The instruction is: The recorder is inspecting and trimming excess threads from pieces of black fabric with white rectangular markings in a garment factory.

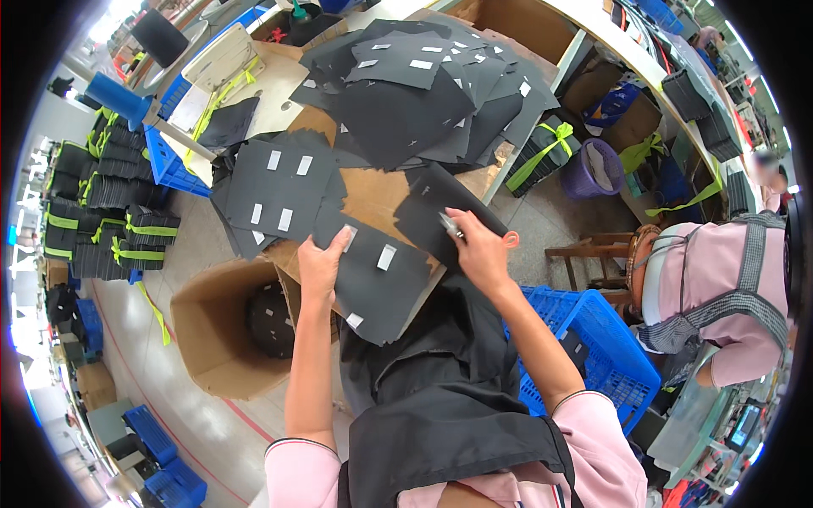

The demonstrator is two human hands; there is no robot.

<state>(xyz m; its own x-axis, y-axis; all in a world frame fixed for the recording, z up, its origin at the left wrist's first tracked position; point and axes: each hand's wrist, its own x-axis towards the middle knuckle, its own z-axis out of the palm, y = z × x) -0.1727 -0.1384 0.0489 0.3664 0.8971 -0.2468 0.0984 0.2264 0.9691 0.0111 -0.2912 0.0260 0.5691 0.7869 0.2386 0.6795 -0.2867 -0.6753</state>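
Note:
My left hand (320, 264) grips the upper left edge of a black sheet (383, 292) with white patches, its thumb on top. The sheet overhangs the near table edge above my lap. In my closed right hand (479, 251) is a small pair of metal snips (450, 225), mostly hidden by the fingers. An orange loop (511, 240) shows beside that hand. Under it lies a plain black sheet (432, 207). To the left, several black sheets with white patches (284, 186) overlap on the table. A large loose heap of black sheets (406, 110) covers the far part.
A cardboard box (216, 339) with black pieces inside stands below the table at left. Close to my right side is a blue crate (605, 364). A purple basket (591, 169) and a tied black bundle (542, 157) sit beyond. Another person (720, 279) is at the right.

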